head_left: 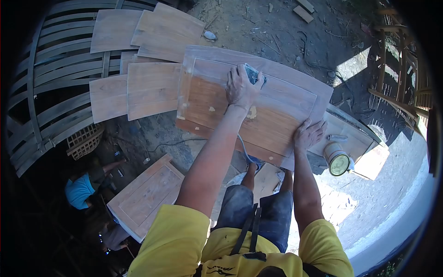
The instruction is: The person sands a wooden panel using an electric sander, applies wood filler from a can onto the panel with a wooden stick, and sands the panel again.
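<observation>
A wooden door panel point(277, 124) with a raised frame border lies in front of me. Its far part looks pale and dusty, while the near part is browner with several light filler patches. My left hand point(242, 87) is wrapped over a teal power sander point(254, 75), pressed to the panel's upper middle. A thin cord point(242, 145) hangs down over the panel below my left wrist. At the panel's right end, my right hand point(309, 134) lies with fingers stretched over the frame and edge.
Several flat wooden boards point(154, 85) lie on a slatted rack point(64, 69) to the left. A tin can point(336, 158) stands at right beside the panel. Another framed panel point(145, 196) is at lower left, near a person in a blue shirt point(79, 190). Wooden frames point(401, 69) stand far right.
</observation>
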Tool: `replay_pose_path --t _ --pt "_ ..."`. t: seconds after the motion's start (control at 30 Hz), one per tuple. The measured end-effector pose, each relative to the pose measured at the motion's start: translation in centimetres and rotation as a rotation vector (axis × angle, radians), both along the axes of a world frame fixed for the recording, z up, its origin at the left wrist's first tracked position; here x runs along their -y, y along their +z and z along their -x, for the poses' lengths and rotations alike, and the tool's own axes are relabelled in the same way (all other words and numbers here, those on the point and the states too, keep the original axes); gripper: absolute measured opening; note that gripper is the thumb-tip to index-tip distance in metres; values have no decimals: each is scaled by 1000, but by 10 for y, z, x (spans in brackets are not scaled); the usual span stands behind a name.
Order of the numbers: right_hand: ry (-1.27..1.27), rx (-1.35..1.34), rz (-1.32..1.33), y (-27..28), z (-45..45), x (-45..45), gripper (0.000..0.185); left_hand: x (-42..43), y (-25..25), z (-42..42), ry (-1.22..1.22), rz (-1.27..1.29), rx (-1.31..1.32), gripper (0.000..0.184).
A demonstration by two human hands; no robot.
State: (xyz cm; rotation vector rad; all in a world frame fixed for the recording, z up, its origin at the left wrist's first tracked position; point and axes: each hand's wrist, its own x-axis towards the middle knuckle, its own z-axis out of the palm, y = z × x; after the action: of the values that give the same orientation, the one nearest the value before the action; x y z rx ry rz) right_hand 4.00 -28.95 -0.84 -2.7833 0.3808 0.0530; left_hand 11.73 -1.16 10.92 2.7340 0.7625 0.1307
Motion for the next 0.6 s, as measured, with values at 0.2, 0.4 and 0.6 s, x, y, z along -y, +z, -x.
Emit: replay_pose_path --t 0.2,0.4,0.6 --pt "1 7 59 -1 -2 -4 74 -104 1 14 157 -43 -59 57" --pt "4 47 81 -6 0 -2 74 -219 4 24 366 -111 -56 61" --pt "9 30 81 -3 1 -3 74 -268 5 23 450 -153 -50 60"
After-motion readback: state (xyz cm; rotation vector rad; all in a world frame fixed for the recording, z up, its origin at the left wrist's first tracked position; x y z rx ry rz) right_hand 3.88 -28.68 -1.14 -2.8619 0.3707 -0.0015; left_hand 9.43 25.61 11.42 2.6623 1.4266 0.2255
